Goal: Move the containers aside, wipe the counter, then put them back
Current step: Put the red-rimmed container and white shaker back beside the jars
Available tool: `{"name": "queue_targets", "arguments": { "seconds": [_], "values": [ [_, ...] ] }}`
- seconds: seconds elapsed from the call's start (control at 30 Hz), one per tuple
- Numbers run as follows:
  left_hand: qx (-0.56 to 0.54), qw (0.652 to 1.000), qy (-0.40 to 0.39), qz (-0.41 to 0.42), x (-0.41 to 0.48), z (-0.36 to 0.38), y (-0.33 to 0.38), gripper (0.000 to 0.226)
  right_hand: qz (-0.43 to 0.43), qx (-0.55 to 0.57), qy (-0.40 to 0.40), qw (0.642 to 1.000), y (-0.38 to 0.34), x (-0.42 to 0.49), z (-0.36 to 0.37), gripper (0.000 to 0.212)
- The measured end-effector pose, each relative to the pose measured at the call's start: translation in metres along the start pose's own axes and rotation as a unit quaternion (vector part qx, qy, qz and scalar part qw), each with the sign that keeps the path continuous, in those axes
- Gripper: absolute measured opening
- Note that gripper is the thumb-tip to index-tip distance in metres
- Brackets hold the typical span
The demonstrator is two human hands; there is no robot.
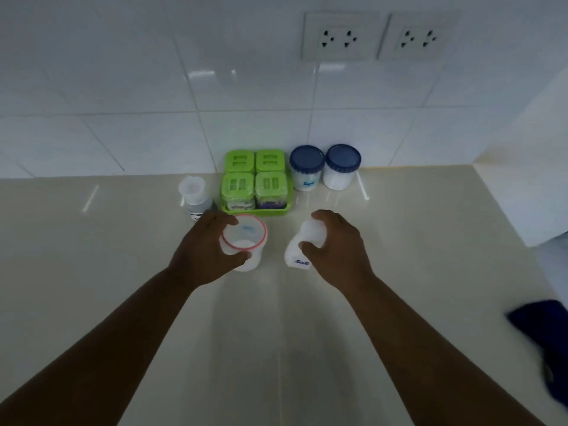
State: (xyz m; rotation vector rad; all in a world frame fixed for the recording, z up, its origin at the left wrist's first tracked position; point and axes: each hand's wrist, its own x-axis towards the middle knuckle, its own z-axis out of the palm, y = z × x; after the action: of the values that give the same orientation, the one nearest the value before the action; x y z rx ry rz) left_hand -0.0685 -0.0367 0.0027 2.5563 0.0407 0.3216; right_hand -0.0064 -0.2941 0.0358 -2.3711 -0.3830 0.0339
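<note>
My left hand (pixel 204 249) grips a clear round container with a red-rimmed lid (pixel 246 238), white powder inside. My right hand (pixel 336 245) holds a white container with a blue handwritten label (pixel 296 256), tilted. Both are at the middle of the beige counter (pixel 107 256). Behind them a green tray (pixel 278 211) carries several green-lidded jars (pixel 256 176). To its right stand two blue-lidded white jars, one labelled (pixel 306 167) and one plain (pixel 341 166). A small clear bottle with a white cap (pixel 195 195) stands left of the tray.
A dark blue cloth (pixel 544 342) lies at the counter's right edge. A white tiled wall with two sockets (pixel 336 36) rises behind the jars. A white side wall (pixel 528 167) closes off the right end of the counter.
</note>
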Motion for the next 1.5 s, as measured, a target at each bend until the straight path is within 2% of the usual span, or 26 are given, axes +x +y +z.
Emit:
{"name": "queue_targets", "arguments": {
  "seconds": [0.23,0.5,0.7,1.03,1.37,1.5],
  "values": [
    [0.007,0.999,-0.032,0.032,0.070,0.089,0.109,0.066,0.073,0.003,0.062,0.995,0.104,0.020,-0.089,0.056],
    [0.009,0.997,-0.067,0.022,0.161,0.176,0.196,0.065,0.032,-0.052,0.046,0.997,0.173,0.083,-0.155,0.052],
    [0.055,0.996,-0.060,0.046,0.211,0.206,0.208,0.064,0.014,-0.083,0.017,0.996,0.197,0.137,-0.164,0.056],
    [0.167,0.984,-0.020,0.067,0.265,0.214,0.208,0.061,-0.012,-0.152,-0.010,0.988,0.210,0.225,-0.163,0.059],
    [0.264,0.960,0.005,0.095,0.267,0.227,0.195,0.059,-0.020,-0.172,-0.030,0.984,0.217,0.247,-0.154,0.061],
    [0.276,0.956,-0.017,0.096,0.268,0.222,0.194,0.058,-0.025,-0.173,-0.029,0.984,0.215,0.246,-0.154,0.061]
  ]
}}
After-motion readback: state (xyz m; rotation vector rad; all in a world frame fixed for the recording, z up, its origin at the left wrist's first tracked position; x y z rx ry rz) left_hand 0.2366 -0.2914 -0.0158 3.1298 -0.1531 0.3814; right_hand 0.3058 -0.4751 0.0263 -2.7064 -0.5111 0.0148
